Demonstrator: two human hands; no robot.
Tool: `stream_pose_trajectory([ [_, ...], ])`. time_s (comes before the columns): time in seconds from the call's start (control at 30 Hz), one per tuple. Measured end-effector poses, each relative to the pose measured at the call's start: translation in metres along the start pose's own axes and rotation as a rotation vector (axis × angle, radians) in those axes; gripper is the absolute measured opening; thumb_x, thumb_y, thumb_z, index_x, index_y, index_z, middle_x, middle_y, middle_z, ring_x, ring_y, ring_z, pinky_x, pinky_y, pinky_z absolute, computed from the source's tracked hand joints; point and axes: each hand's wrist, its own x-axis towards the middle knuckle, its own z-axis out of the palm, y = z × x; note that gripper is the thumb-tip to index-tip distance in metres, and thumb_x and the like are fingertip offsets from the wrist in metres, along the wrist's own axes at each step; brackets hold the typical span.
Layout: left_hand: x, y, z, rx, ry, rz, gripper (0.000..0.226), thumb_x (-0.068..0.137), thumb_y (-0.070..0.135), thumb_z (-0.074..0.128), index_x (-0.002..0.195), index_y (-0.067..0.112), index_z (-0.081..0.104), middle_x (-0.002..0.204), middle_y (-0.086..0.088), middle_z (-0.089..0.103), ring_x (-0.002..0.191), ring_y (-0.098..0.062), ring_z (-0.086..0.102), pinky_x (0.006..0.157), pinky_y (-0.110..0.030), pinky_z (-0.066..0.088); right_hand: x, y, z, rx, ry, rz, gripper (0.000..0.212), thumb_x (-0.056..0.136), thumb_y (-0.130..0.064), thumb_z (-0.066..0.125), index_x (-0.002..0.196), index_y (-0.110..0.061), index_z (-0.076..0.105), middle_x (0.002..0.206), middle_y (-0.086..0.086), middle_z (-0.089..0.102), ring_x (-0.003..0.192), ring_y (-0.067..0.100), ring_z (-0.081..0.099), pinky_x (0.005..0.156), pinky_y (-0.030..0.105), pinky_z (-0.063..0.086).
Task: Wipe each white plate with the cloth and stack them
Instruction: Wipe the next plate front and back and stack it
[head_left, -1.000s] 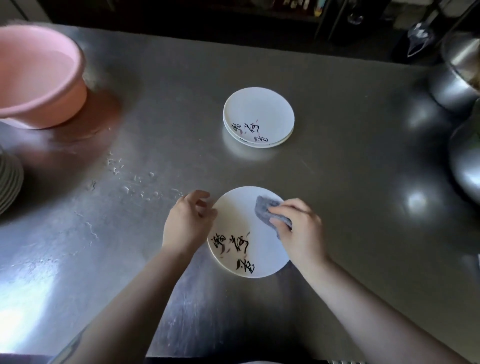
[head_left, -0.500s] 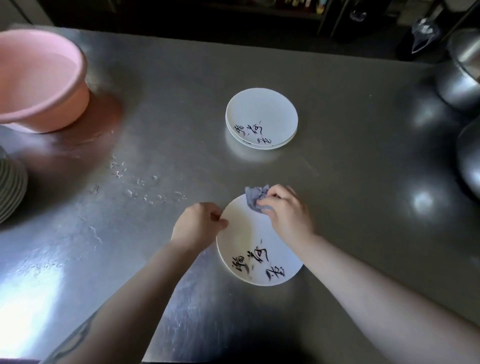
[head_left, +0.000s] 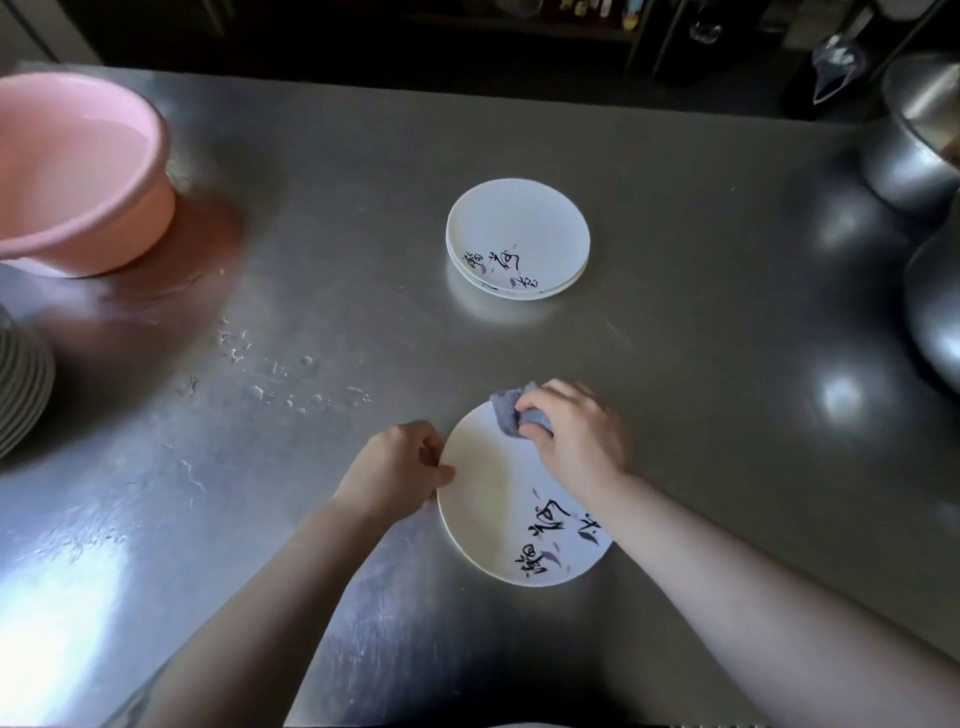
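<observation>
Steel counter (head_left: 675, 218) fills nearly the whole frame, glare patch at lower left, water droplets (head_left: 280, 374) scattered left of centre. Pink basin (head_left: 78, 171) at upper left, holds water by the look of it. Metal pots (head_left: 919, 150) along the right edge. Ribbed stack of plates (head_left: 21, 384) cut off at the left edge; probably the unwiped supply, can't confirm.

Done stack (head_left: 519, 234) sits just above centre: two white plates nested, black script on the near side.

Plate in work (head_left: 498, 499) is at lower centre, flat on the counter, script toward its lower right. Left hand (head_left: 395, 467) pinches its left rim, thumb on top, fingers curled at the edge. Right hand (head_left: 576, 431) is bunched round the grey-blue cloth (head_left: 511, 410), pressing it on the plate's upper rim; a bit of cloth hangs past the edge.

Judgement: mid-wipe, rim pass. To do it well:
- keep the left pinch firm so the plate doesn't skate on wet steel
- rotate the plate under the cloth rather than chase the rim with the wrist
- cover the centre and the script zone too, not just the edge
- cloth is wadded small, so flatter contact would pick up more
- lift clear of the droplets when moving it to the done stack, set down concentric
</observation>
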Motion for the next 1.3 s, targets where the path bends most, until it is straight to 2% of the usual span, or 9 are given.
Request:
stream_pose_trajectory([
  [0.13, 0.010, 0.015, 0.006, -0.015, 0.158, 0.088, 0.014, 0.083, 0.025, 0.071, 0.091, 0.017, 0.062, 0.078, 0.002, 0.063, 0.075, -0.023, 0.058, 0.066, -0.031, 0.046, 0.001, -0.020, 0.007, 0.032, -0.010, -0.089, 0.020, 0.072, -0.017, 0.075, 0.087, -0.028, 0.067, 0.092, -0.010, 0.062, 0.093, 0.018, 0.057, 0.060, 0.026, 0.039],
  [0.27, 0.019, 0.014, 0.001, -0.038, 0.151, -0.003, 0.012, 0.081, 0.016, 0.071, 0.079, 0.014, 0.060, 0.070, -0.001, 0.060, 0.074, -0.028, 0.058, 0.061, -0.029, 0.041, 0.006, -0.017, 0.005, 0.015, -0.057, -0.062, 0.013, 0.077, -0.021, 0.072, 0.088, -0.027, 0.071, 0.097, -0.010, 0.061, 0.099, 0.015, 0.054, 0.062, 0.025, 0.038],
  [0.47, 0.004, -0.002, -0.008, 0.004, -0.228, -0.094, 0.017, 0.080, 0.015, 0.068, 0.070, 0.011, 0.055, 0.056, -0.004, 0.070, 0.052, -0.020, 0.067, 0.048, -0.023, 0.049, 0.004, 0.001, -0.005, -0.024, -0.060, 0.003, 0.014, 0.082, -0.018, 0.071, 0.094, -0.025, 0.074, 0.100, -0.012, 0.063, 0.099, 0.016, 0.052, 0.064, 0.025, 0.037],
  [0.63, 0.024, 0.025, -0.008, 0.074, 0.066, 0.025, 0.026, 0.080, 0.029, 0.072, 0.067, 0.017, 0.054, 0.065, -0.002, 0.058, 0.066, -0.027, 0.055, 0.057, -0.028, 0.041, 0.007, -0.013, 0.002, 0.083, -0.103, -0.068, 0.013, 0.081, -0.016, 0.071, 0.092, -0.021, 0.076, 0.100, -0.009, 0.065, 0.099, 0.017, 0.053, 0.072, 0.031, 0.044],
  [0.83, 0.000, 0.003, -0.004, -0.100, -0.026, -0.129, 0.020, 0.082, 0.018, 0.067, 0.068, 0.004, 0.061, 0.052, -0.007, 0.067, 0.047, -0.024, 0.065, 0.048, -0.026, 0.052, 0.002, 0.008, -0.011, -0.078, -0.050, 0.022, 0.012, 0.085, -0.020, 0.068, 0.094, -0.025, 0.073, 0.098, -0.012, 0.061, 0.099, 0.015, 0.049, 0.059, 0.025, 0.028],
  [0.93, -0.008, 0.000, -0.003, 0.050, -0.135, -0.107, 0.027, 0.082, 0.029, 0.065, 0.060, 0.014, 0.062, 0.054, 0.001, 0.069, 0.049, -0.017, 0.066, 0.050, -0.022, 0.052, -0.001, 0.006, -0.009, -0.068, -0.056, -0.010, 0.013, 0.084, -0.019, 0.067, 0.093, -0.025, 0.074, 0.097, -0.012, 0.062, 0.096, 0.017, 0.050, 0.059, 0.025, 0.027],
  [1.03, 0.009, 0.014, -0.009, 0.070, 0.085, -0.032, 0.017, 0.079, 0.031, 0.071, 0.069, 0.020, 0.063, 0.069, 0.000, 0.071, 0.072, -0.019, 0.067, 0.065, -0.026, 0.051, 0.001, -0.009, -0.002, 0.053, -0.088, -0.075, 0.013, 0.081, -0.016, 0.070, 0.090, -0.024, 0.075, 0.096, -0.011, 0.064, 0.094, 0.019, 0.051, 0.066, 0.029, 0.041],
  [1.13, 0.022, 0.026, -0.010, 0.080, 0.080, 0.010, 0.007, 0.080, 0.021, 0.071, 0.078, 0.015, 0.068, 0.084, -0.012, 0.071, 0.085, -0.031, 0.066, 0.068, -0.028, 0.049, 0.004, -0.016, 0.002, 0.081, -0.135, -0.131, 0.014, 0.079, -0.015, 0.071, 0.090, -0.023, 0.075, 0.095, -0.009, 0.065, 0.094, 0.020, 0.051, 0.072, 0.034, 0.046],
  [1.3, 0.010, 0.003, -0.010, -0.031, 0.085, -0.079, 0.007, 0.079, 0.008, 0.064, 0.074, 0.003, 0.064, 0.058, -0.013, 0.069, 0.056, -0.031, 0.069, 0.061, -0.039, 0.060, 0.002, 0.007, -0.010, -0.048, -0.069, -0.001, 0.012, 0.083, -0.017, 0.068, 0.089, -0.026, 0.073, 0.095, -0.011, 0.061, 0.096, 0.018, 0.049, 0.062, 0.027, 0.040],
])
